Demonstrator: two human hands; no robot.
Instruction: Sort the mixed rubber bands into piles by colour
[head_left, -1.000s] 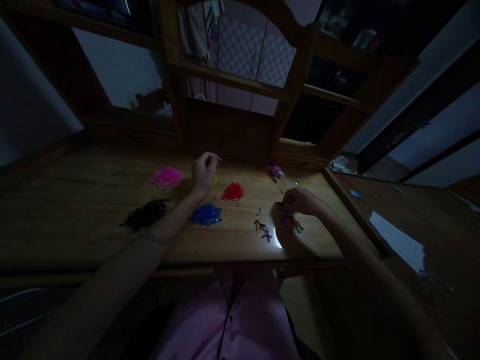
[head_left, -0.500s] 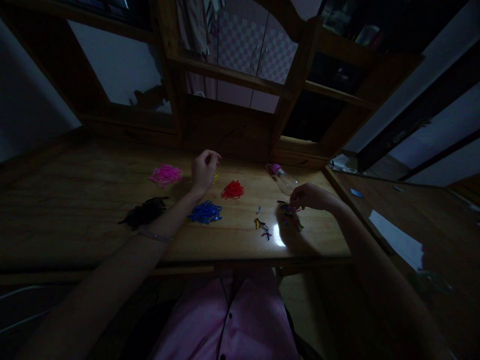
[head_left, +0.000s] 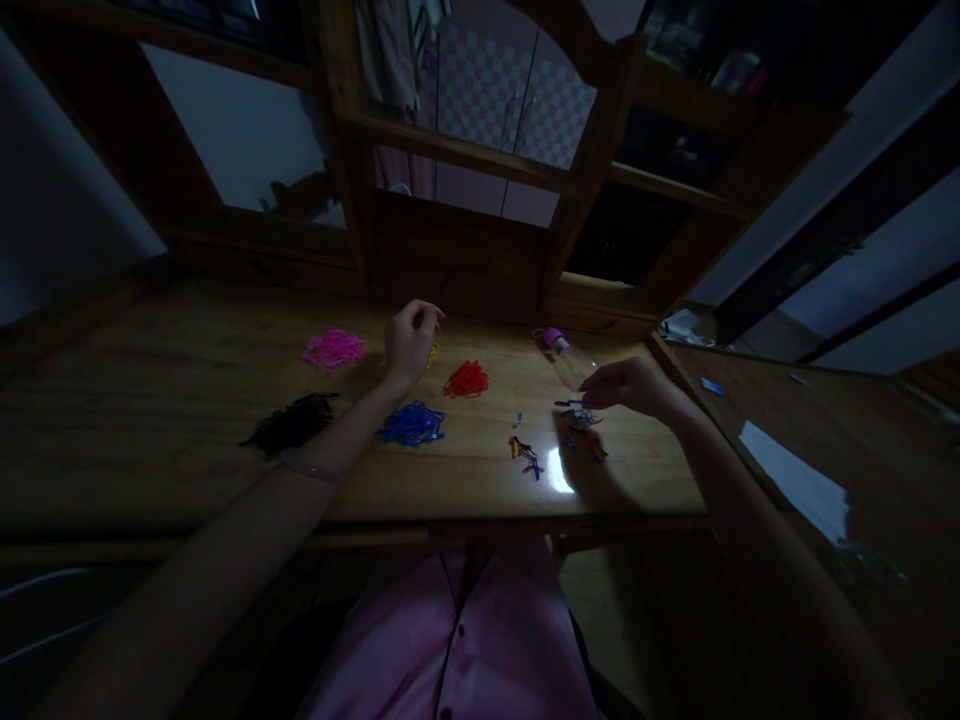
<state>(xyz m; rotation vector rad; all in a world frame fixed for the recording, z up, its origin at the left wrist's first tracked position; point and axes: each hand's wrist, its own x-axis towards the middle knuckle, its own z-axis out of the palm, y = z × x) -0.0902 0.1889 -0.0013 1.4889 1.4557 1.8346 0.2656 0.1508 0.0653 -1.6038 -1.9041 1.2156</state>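
Observation:
My left hand point(head_left: 410, 343) is closed in a pinch above a mostly hidden yellow pile point(head_left: 433, 352); whether anything is between its fingertips cannot be made out. Around it lie piles of thin loops like rubber bands: pink point(head_left: 334, 349), black point(head_left: 291, 425), blue point(head_left: 412, 424) and red point(head_left: 466, 379). Farther right, my right hand point(head_left: 619, 387) pinches a thin black-and-blue band point(head_left: 571, 403). Under its fingertips is a cluster of mixed-colour bands point(head_left: 583, 417). Another mixed cluster point(head_left: 526, 456) lies nearer the table edge, with a small pale piece point(head_left: 517, 420) above it.
A clear bottle with a purple cap point(head_left: 553, 338) lies behind my right hand. The wooden table point(head_left: 465, 490) backs onto a shelved cabinet point(head_left: 457, 250). On a lower surface to the right are white paper point(head_left: 795, 480) and a small blue packet point(head_left: 712, 386).
My right hand has lifted slightly off the mixed bands, uncovering more of the cluster, with a black-and-blue band at its fingertips. My left hand stays almost still.

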